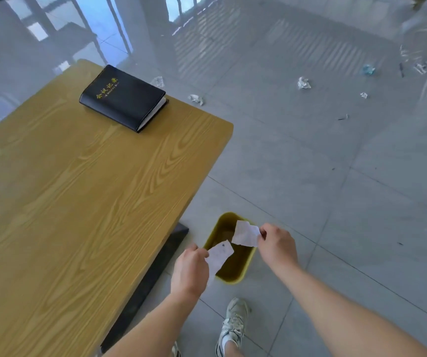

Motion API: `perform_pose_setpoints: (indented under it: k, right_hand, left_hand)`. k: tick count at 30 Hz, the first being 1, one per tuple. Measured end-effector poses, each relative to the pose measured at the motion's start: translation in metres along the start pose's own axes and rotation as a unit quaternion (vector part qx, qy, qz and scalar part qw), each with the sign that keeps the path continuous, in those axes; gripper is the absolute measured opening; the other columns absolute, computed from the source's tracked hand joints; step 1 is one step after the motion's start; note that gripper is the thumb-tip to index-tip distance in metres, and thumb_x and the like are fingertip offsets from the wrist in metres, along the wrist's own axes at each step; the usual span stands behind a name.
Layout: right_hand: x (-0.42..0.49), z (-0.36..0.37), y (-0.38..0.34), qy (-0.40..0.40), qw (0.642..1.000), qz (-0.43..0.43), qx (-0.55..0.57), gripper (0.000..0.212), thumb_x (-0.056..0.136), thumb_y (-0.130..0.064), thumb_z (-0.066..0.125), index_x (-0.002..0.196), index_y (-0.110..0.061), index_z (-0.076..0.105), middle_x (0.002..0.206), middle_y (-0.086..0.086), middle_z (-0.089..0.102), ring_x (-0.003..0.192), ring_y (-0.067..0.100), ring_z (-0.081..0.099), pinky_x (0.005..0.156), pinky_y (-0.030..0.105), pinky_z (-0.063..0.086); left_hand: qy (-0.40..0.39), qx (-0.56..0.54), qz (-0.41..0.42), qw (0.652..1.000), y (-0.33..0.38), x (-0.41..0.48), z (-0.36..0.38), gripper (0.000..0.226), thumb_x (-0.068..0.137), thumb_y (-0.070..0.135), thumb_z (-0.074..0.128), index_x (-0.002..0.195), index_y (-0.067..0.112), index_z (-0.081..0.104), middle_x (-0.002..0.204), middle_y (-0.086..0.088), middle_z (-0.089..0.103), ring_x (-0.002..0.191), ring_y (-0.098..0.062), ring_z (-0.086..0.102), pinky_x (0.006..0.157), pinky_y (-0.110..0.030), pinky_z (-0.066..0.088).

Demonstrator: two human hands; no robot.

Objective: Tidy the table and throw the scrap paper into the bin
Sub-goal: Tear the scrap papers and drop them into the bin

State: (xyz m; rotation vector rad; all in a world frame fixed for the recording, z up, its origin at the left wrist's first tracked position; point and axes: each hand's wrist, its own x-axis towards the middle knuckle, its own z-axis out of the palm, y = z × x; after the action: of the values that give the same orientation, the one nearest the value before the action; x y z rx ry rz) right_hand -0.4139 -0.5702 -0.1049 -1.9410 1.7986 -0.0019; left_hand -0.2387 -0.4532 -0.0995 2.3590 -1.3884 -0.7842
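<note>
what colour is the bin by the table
Olive yellow-green bin, seen in the head view.

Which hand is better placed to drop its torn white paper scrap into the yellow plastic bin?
Probably the right hand: its white paper scrap hangs over the yellow plastic bin's opening, while the left hand holds its scrap across the rim, partly outside.

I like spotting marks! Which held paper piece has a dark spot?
The left-hand piece, pinched by the left hand; the right-hand piece in the right hand looks plain white.
</note>
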Motion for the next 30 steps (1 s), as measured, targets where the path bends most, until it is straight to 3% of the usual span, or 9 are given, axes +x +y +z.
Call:
perform_pose_setpoints:
  k: [4,8,16,22,30]
  right_hand:
    - [0.023,0.039,0.023,-0.013,1.000,0.003,-0.002,0.021,0.092,-0.014,0.051,0.071,-0.016,0.050,0.072,0.000,0.051,0.067,0.024,0.046,0.048,0.025,0.025]
    - [0.044,0.082,0.051,-0.040,0.999,0.034,0.006,0.016,0.089,-0.009,0.048,0.076,-0.007,0.058,0.072,0.005,0.054,0.068,0.027,0.046,0.056,0.031,0.032]
    - [0.080,0.172,0.096,-0.089,0.994,0.058,0.017,0.019,0.086,-0.008,0.049,0.068,-0.014,0.047,0.073,0.004,0.051,0.070,0.029,0.048,0.055,0.031,0.030]
    - [0.098,0.223,0.109,-0.112,0.991,0.077,0.011,0.020,0.080,-0.003,0.047,0.066,-0.016,0.042,0.072,0.002,0.049,0.066,0.028,0.044,0.046,0.030,0.020]
    - [0.109,0.263,0.124,-0.129,0.988,0.081,0.017,0.013,0.085,-0.008,0.049,0.075,-0.014,0.050,0.082,0.005,0.057,0.074,0.029,0.049,0.056,0.033,0.030]
  left_hand:
    - [-0.010,0.022,-0.048,0.999,-0.013,0.024,0.039,0.021,0.098,0.016,0.054,0.111,0.020,0.069,0.097,0.007,0.059,0.082,-0.008,0.056,0.075,-0.022,0.055]
    - [-0.045,0.077,-0.013,0.996,-0.031,0.049,0.085,0.023,0.097,0.014,0.056,0.113,0.018,0.072,0.094,0.002,0.060,0.080,-0.014,0.059,0.073,-0.027,0.056]
    - [-0.066,0.108,-0.025,0.992,-0.067,0.084,0.169,0.022,0.094,0.010,0.057,0.104,0.019,0.075,0.086,0.004,0.056,0.073,-0.015,0.057,0.068,-0.031,0.057]
    - [-0.095,0.132,-0.022,0.987,-0.086,0.101,0.212,0.021,0.092,0.005,0.057,0.102,0.014,0.073,0.087,0.000,0.057,0.073,-0.019,0.058,0.069,-0.034,0.057]
    - [-0.111,0.102,-0.036,0.988,-0.098,0.117,0.257,0.022,0.094,0.010,0.060,0.112,0.019,0.069,0.091,0.003,0.058,0.078,-0.013,0.055,0.070,-0.024,0.055]
